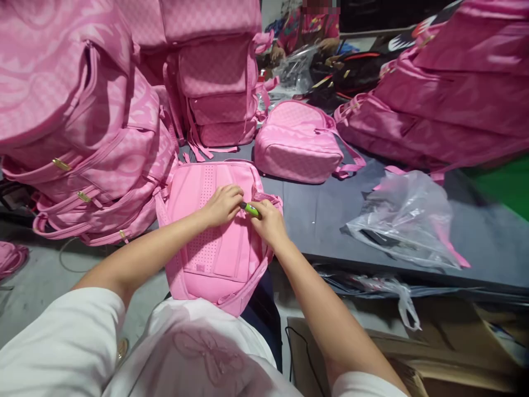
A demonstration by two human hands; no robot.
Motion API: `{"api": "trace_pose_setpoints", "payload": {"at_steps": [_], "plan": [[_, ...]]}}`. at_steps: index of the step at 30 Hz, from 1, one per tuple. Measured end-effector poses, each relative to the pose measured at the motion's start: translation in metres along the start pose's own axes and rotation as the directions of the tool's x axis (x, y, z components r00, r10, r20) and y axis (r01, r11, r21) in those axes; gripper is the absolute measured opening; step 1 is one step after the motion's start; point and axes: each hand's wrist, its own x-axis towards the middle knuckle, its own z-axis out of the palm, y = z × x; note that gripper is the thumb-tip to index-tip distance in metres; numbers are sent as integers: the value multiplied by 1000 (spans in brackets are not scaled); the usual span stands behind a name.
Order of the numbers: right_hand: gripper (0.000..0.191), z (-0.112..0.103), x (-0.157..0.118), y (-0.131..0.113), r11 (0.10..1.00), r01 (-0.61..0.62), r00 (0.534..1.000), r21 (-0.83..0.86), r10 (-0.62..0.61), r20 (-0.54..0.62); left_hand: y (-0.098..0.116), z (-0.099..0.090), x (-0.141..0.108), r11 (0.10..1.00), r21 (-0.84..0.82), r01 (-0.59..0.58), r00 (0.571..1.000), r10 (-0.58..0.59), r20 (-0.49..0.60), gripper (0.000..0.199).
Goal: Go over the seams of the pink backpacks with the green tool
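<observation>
A pink backpack (202,220) lies at the table's front edge, its padded, dotted panel facing up and its lower end leaning toward my body. My left hand (225,205) rests on it with curled fingers at the dark tip of a small green tool (251,210). The tool's green body sits in the closed fingers of my right hand (268,220), over the backpack's right side. Whether my left fingers also pinch backpack fabric is too small to tell.
Stacked pink bags (136,143) stand left, more (219,71) behind and at right (454,99). A small pink backpack (301,149) and a clear plastic bag (405,215) lie on the dark table (309,220). Across it is a person (308,33). Cardboard (438,342) lies below.
</observation>
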Motion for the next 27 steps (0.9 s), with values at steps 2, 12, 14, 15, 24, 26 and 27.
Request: {"api": "trace_pose_setpoints", "payload": {"at_steps": [2, 12, 14, 15, 24, 26, 27], "plan": [[37, -1, 4, 4, 998, -17, 999, -54, 20, 47, -12, 14, -11, 995, -18, 97, 992, -98, -83, 49], [22, -6, 18, -18, 864, 175, 942, -473, -8, 334, -35, 68, -38, 977, -79, 198, 938, -213, -274, 69], [23, -2, 16, -18, 848, 192, 943, -493, -21, 331, -35, 71, -37, 977, -100, 186, 933, -208, -295, 68], [24, 0, 15, -18, 841, 200, 945, -502, -30, 327, -35, 72, -37, 977, -111, 185, 932, -210, -296, 67], [30, 4, 10, -25, 826, 254, 951, -503, -120, 284, -34, 73, -41, 976, -144, 161, 933, -198, -301, 66], [30, -3, 20, -21, 838, 250, 955, -485, -130, 268, -38, 77, -36, 974, -180, 136, 935, -186, -302, 66], [30, -6, 28, -19, 849, 242, 959, -469, -136, 249, -40, 79, -33, 971, -198, 135, 935, -190, -300, 66]]}}
